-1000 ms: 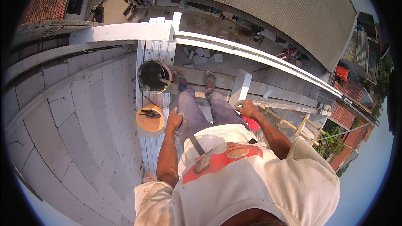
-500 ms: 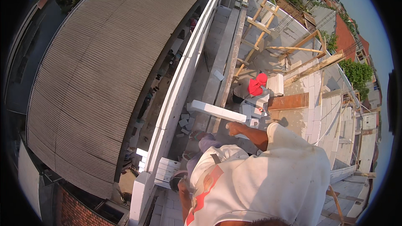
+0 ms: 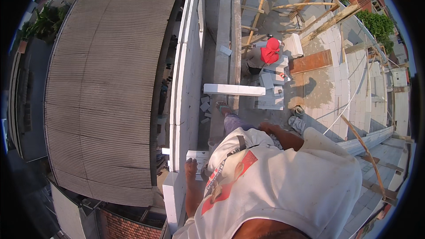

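My left hand [image 3: 191, 167] is beside the white block wall [image 3: 179, 115], its fingers loosely bent and apart, with nothing visible in them. My right hand [image 3: 267, 128] is at my right hip, blurred and partly hidden, so its grip is unclear. Beyond my feet [image 3: 223, 108] a long white block [image 3: 234, 89] lies crosswise over the grey plank walkway [image 3: 221, 68].
A co-worker in red headwear [image 3: 270, 51] bends among white blocks [image 3: 274, 82]. A bamboo ladder [image 3: 256, 11] stands beyond. A corrugated roof [image 3: 102, 84] lies across the wall on the left. Timber braces [image 3: 349, 13] and a pale sack [image 3: 296, 124] are on the right.
Since a second ago the view has turned, bringing the co-worker and block structure into sight. My body now faces along the walkway, and my hands have shifted with it.
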### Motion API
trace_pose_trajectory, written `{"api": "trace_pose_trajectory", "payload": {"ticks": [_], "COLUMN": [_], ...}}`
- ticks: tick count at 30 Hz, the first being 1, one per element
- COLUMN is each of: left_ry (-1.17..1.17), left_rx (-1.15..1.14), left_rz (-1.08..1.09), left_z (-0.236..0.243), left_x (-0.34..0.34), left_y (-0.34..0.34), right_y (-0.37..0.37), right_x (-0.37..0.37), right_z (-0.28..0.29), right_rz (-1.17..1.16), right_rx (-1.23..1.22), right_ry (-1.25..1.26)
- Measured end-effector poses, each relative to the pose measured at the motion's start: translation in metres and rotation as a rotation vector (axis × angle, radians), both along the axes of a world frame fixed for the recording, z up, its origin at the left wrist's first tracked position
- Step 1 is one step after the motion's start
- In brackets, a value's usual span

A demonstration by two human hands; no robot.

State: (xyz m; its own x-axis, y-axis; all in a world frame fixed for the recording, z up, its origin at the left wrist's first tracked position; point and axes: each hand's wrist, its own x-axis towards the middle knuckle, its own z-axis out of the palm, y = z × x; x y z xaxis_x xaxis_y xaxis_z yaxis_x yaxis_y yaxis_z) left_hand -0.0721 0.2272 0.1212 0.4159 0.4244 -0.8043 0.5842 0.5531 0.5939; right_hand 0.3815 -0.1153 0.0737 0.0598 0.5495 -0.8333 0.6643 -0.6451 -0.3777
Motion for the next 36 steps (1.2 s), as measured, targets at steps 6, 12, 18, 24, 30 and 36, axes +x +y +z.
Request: {"api": "trace_pose_trajectory", "payload": {"ticks": [6, 12, 18, 24, 30, 36], "left_ry": [-0.532, -0.397, 0.158, 0.118, 0.078, -0.426], "left_rx": [1.043, 0.489, 0.184, 0.365, 0.332, 0.672], "left_rz": [-0.426, -0.396, -0.277, -0.223, -0.259, -0.641], "left_z": [-0.037, -0.018, 0.035, 0.033, 0.026, -0.031], "left_x": [0.029, 0.126, 0.224, 0.252, 0.236, 0.172], "left_y": [0.0, 0.048, 0.11, 0.139, 0.118, 0.115], "right_y": [0.015, 0.039, 0.02, -0.03, -0.07, -0.04], "right_x": [0.048, 0.103, 0.13, 0.147, 0.179, 0.184], "right_z": [-0.003, 0.043, 0.031, -0.011, -0.003, 0.042], "right_rz": [-0.229, -0.882, -0.86, -0.892, -0.996, -1.369], "right_rx": [0.105, 0.338, 0.451, 0.385, 0.468, 0.222], "right_ry": [0.056, 0.039, -0.201, -0.366, -0.376, 0.015]}}
